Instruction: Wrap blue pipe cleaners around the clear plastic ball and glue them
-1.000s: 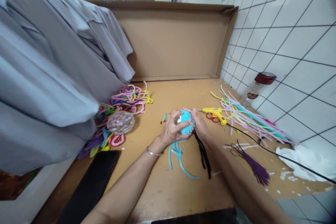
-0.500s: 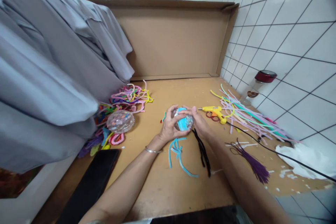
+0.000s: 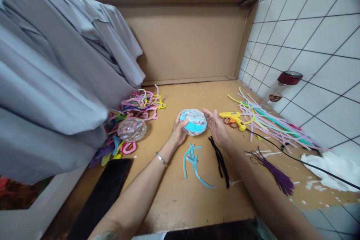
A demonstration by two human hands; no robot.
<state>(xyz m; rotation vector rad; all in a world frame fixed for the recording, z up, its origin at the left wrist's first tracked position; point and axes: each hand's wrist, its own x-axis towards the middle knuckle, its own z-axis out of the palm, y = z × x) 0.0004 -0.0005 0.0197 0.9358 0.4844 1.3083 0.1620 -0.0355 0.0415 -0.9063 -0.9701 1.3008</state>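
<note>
My left hand (image 3: 180,127) grips a clear round ball (image 3: 197,117) from its left side, thumb across the front. Light blue pipe cleaners (image 3: 195,127) are wrapped in rows around the ball's middle. Just right of the ball, my right hand (image 3: 218,125) is apart from it with fingers stretched out, holding nothing. Below the ball, loose light blue pipe cleaners (image 3: 193,160) lie on the table. Several black pipe cleaners (image 3: 219,161) rest near my right wrist. A yellow glue gun (image 3: 233,118) lies right of my right hand, over red-handled scissors (image 3: 230,122).
On the left, a second clear ball (image 3: 132,129) sits against a heap of coloured pipe cleaners (image 3: 140,103). A black phone (image 3: 105,191) lies nearer. On the right are long pipe cleaners (image 3: 277,123), a purple bundle (image 3: 277,178), a jar (image 3: 277,92), white tissue (image 3: 329,168) and a black cord.
My right hand has come off the ball and moved right, fingers opening out. In my left hand the ball has turned, showing more of its blue band. My view has shifted slightly.
</note>
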